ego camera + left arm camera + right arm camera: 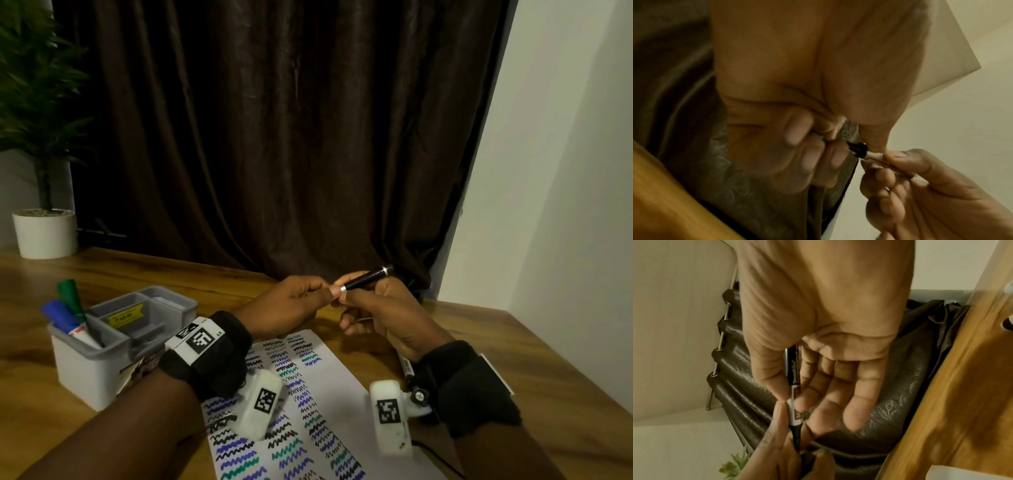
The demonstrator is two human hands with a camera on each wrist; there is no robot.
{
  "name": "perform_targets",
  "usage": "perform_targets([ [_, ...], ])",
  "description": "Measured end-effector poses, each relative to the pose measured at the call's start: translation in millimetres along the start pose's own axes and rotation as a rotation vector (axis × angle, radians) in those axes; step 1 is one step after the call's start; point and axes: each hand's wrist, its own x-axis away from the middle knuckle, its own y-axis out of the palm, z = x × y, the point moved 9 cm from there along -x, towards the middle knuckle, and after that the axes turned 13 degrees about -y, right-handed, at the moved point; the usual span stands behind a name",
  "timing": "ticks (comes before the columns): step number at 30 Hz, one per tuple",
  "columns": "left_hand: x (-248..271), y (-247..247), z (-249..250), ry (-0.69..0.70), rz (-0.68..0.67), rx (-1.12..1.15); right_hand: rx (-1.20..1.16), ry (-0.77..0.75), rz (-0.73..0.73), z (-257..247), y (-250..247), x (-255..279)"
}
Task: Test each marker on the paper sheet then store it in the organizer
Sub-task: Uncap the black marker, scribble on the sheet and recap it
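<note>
A black marker (366, 278) is held in the air above the far end of the paper sheet (329, 404), which is covered with zigzag test lines. My right hand (346, 301) pinches its barrel (794, 381) between thumb and forefinger. My left hand (323, 291) meets it from the left and pinches the black cap (807, 458) at the marker's nib end (857, 147). The cap is mostly hidden inside the left fingers. The grey and white organizer (89, 363) stands at the left, holding a blue marker (56, 311) and a green marker (70, 294).
Another marker (406, 368) lies on the wooden table (513, 342) under my right wrist. A potted plant (44, 233) stands at the back left. A dark curtain (274, 137) hangs behind the table, with a white wall to the right.
</note>
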Motion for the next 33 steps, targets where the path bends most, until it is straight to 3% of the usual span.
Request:
perform_targets([
  [4, -3, -15, -21, -0.167, 0.046, -0.199, -0.001, 0.055, 0.062, 7, -3, -1],
  [9, -3, -29, -42, -0.271, 0.085, -0.353, 0.138, 0.163, 0.068, 24, -8, 1],
  [16, 1, -16, -72, -0.515, -0.095, -0.385, 0.286, 0.226, -0.093, 48, 1, 4],
  [33, 3, -14, -77, -0.569, -0.144, -0.425, 0.409, 0.217, -0.287, 58, 11, 5],
])
